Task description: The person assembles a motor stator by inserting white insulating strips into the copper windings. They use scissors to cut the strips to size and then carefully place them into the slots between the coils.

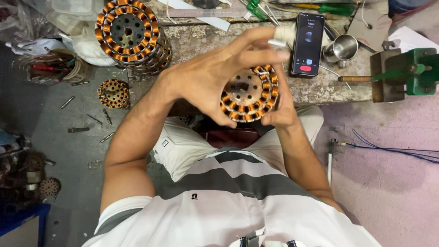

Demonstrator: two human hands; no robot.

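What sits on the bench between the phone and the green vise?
In the head view, a small steel cup stands between the phone and the green vise.

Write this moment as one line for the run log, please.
left hand: holds copper-wound stator | right hand: supports its edge | behind: phone on workbench

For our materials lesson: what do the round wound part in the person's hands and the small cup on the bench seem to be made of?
Wound part: shiny orange-brown coils, probably enamelled copper wire, around a dull grey-brown metal core with drilled holes, likely steel. Cup: bright, mirror-like silver surface, probably stainless steel. Both hands, left and right, grip the wound part.
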